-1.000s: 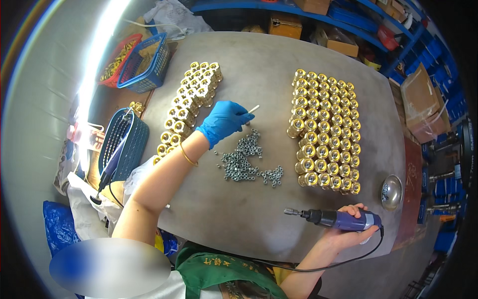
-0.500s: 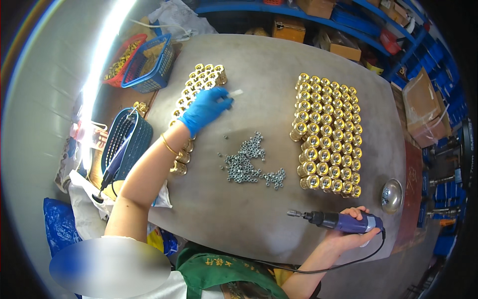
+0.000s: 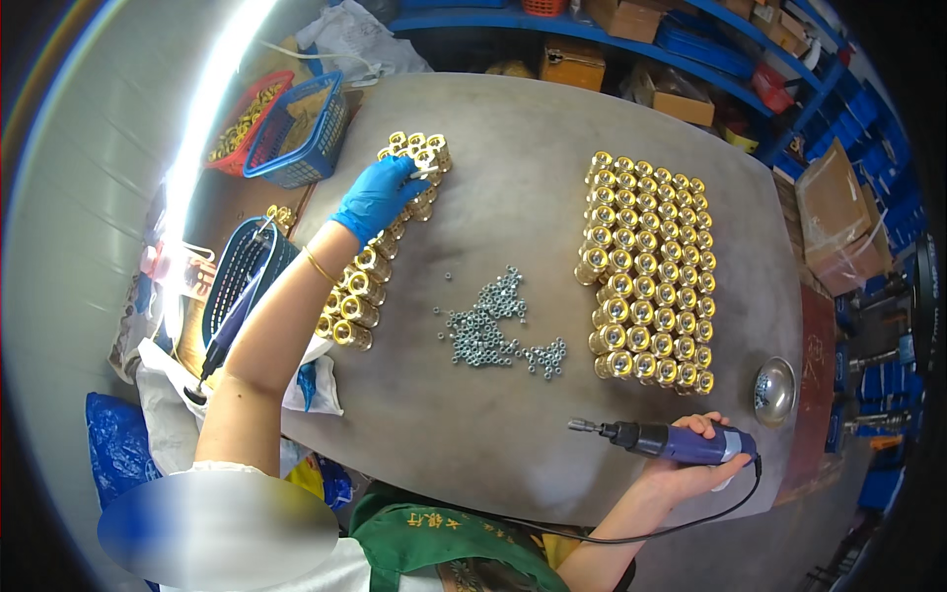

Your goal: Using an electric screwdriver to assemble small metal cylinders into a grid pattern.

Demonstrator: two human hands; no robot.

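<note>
My left hand [image 3: 375, 200], in a blue glove, reaches over the far end of the left group of brass fittings [image 3: 367, 286]. Its fingers are closed on a small white stick-like piece [image 3: 425, 173], whose exact kind I cannot make out. The hand and forearm hide some of the fittings below them. My bare right hand [image 3: 696, 464] grips a purple and black electric screwdriver [image 3: 681, 441] above the table's near right part. A socket bit at its tip points left, and a black cord trails from its rear end.
Loose small nuts [image 3: 483, 326] lie in the table's middle. A dense block of brass fittings [image 3: 651, 266] stands on the right, with a metal bowl [image 3: 775, 390] beyond it. Blue [image 3: 340, 123] and red [image 3: 232, 166] baskets stand far left; a dark basket [image 3: 286, 247] holds another driver.
My left hand has moved a little left with the white piece, now over the fittings rather than beside them. The right hand and screwdriver have stayed nearly still.
</note>
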